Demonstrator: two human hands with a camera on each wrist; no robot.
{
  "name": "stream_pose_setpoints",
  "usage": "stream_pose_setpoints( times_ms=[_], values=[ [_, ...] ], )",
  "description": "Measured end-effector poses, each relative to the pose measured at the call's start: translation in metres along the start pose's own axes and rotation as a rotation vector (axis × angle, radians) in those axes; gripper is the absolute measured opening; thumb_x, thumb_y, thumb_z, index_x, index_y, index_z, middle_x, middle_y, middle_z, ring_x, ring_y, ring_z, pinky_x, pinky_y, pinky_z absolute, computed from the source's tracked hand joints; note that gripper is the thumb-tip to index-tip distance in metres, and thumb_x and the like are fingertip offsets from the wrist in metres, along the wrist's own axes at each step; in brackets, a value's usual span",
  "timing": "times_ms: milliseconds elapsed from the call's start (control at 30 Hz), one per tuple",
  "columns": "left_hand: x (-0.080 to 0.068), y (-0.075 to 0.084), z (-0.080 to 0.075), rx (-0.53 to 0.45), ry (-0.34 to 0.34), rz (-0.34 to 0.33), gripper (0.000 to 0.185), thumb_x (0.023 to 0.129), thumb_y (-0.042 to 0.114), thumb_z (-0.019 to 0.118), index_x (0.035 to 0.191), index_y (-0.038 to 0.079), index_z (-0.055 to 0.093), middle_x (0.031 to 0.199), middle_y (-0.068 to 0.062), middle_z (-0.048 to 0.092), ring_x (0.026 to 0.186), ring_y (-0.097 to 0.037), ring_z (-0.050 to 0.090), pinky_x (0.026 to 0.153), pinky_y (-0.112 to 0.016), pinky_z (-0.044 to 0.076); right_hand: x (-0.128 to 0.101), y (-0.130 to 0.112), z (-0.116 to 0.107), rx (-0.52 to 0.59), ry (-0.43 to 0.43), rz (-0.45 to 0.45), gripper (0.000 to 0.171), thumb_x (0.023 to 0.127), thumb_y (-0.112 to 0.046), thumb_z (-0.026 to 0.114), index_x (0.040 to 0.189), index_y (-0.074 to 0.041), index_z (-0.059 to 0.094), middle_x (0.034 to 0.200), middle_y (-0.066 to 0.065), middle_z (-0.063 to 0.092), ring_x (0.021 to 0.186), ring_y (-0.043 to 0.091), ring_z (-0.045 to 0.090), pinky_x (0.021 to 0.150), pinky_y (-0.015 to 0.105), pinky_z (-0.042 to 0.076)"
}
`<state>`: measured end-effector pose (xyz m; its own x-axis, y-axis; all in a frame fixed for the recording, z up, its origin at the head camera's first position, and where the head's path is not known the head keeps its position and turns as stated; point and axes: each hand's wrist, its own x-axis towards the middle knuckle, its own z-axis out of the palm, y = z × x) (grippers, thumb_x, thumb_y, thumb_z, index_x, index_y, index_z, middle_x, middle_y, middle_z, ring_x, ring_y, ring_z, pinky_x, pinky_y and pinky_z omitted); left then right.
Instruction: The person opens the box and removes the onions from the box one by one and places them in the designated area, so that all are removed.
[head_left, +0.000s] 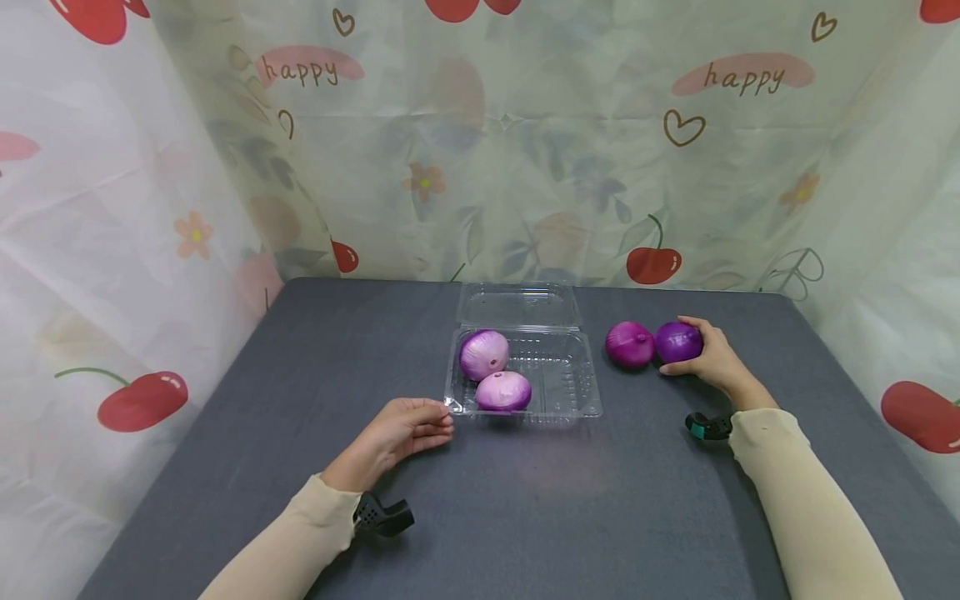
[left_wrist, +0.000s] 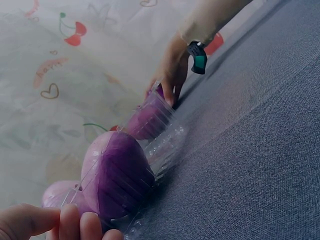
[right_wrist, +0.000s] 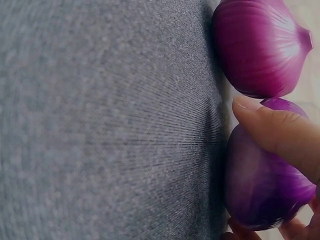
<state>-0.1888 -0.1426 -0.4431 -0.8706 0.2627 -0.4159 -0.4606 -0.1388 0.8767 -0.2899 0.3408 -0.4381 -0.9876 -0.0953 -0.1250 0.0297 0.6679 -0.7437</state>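
A clear plastic clamshell box (head_left: 558,375) stands on the table with its lid raised at the back. Two pale purple onions, a rear one (head_left: 483,355) and a front one (head_left: 503,392), lie in its left half. My left hand (head_left: 412,429) pinches the box's front left corner between thumb and fingers. To the right of the box, my right hand (head_left: 708,358) grips a dark purple onion (right_wrist: 265,180), thumb on the near side and fingers on the far side. Right beside it sits a magenta onion (head_left: 630,345), its pointed tip showing in the right wrist view.
The dark grey table (head_left: 360,350) ends at a patterned curtain (head_left: 510,167) with cherries and the word "happy", which hangs behind and at both sides. Black camera mounts (head_left: 384,515) sit at both wrists.
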Motion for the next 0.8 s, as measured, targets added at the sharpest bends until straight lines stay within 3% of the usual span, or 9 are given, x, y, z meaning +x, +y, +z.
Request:
stream_pose_setpoints(
  times_ms=[500, 800],
  values=[
    [-0.0006, -0.0003, -0.002, -0.007, -0.016, 0.014, 0.014, 0.093, 0.003, 0.059, 0.082, 0.007, 0.067, 0.075, -0.002, 0.069, 0.074, -0.014, 0.069, 0.076, -0.031, 0.061, 0.0001, 0.0006, 0.0002, -0.004, -0.006, -0.001, 0.11, 0.073, -0.024, 0.085, 0.154, -0.006, 0.012, 0.147, 0.038, 0.011, 0.131, 0.057, 0.02, 0.102, 0.073, 0.028],
    [-0.0009, 0.0004, -0.0001, -0.004, 0.007, 0.006, 0.014, 0.093, 0.003, 0.059, 0.082, 0.008, 0.067, 0.074, -0.002, 0.069, 0.073, -0.015, 0.069, 0.076, -0.031, 0.061, 0.001, 0.0016, 0.001, -0.002, -0.004, -0.001, 0.11, 0.074, -0.023, 0.085, 0.154, -0.006, 0.01, 0.148, 0.038, 0.01, 0.131, 0.057, 0.02, 0.103, 0.073, 0.029]
  ],
)
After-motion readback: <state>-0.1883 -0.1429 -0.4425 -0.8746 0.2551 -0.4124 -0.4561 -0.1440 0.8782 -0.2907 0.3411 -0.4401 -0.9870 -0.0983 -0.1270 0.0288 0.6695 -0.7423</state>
